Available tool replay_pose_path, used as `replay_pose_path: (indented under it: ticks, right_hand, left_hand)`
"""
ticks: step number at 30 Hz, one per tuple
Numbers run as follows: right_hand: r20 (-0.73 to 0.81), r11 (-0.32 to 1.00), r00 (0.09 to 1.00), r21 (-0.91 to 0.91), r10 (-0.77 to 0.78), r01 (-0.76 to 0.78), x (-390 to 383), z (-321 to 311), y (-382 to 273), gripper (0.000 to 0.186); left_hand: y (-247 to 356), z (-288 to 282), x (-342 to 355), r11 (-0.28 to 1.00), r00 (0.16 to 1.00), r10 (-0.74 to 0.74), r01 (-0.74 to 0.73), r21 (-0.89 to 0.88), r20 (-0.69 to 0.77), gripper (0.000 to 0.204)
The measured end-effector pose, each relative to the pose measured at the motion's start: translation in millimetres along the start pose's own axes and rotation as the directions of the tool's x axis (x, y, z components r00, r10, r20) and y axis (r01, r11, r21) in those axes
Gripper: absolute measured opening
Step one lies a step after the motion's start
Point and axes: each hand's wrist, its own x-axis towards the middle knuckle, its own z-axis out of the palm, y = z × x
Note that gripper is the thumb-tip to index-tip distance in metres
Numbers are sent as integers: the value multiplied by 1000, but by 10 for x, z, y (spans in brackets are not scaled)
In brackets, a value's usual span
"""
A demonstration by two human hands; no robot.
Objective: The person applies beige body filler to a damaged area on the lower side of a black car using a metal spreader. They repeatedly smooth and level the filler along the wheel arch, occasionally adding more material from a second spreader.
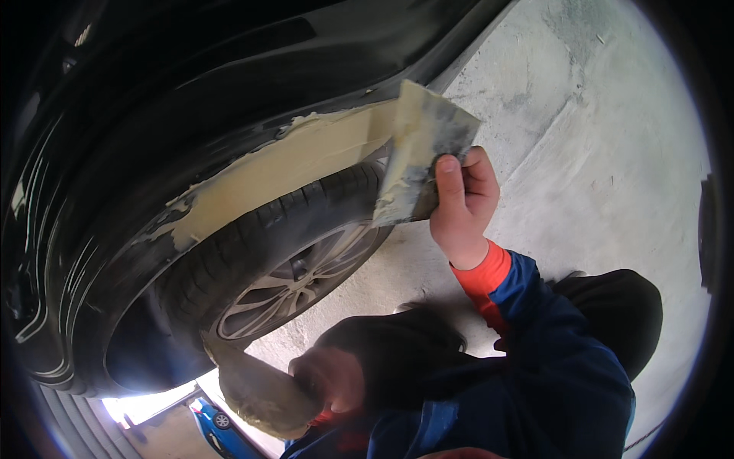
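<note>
While a flat, rectangular, beige-smeared spreader (413, 141) is clamped in the fingers of the right hand (464, 205) at the right end of a beige paste strip (283, 174) on glossy black car bodywork (168, 130), the left hand's (342, 376) fingers grip a broad, beige-coated slab (256, 384) near a black-tyred, silver-spoked wheel (287, 287).

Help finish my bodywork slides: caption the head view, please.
Right hand holding a paste-smeared spreader beside the beige-coated wheel arch of a black car.
</note>
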Motion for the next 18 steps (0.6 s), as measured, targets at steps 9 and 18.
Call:
replay_pose_path:
  ticks: [9,18]
  right_hand:
    - [35,983,997,-169,-66,71,-19,268,150,18]
    - [-45,968,999,-250,-9,-3,32,179,274,19]
  left_hand:
    - [9,11,-49,995,999,18,-14,98,-36,25]
    - [48,-13,-86,998,1000,-15,16,68,-7,29]
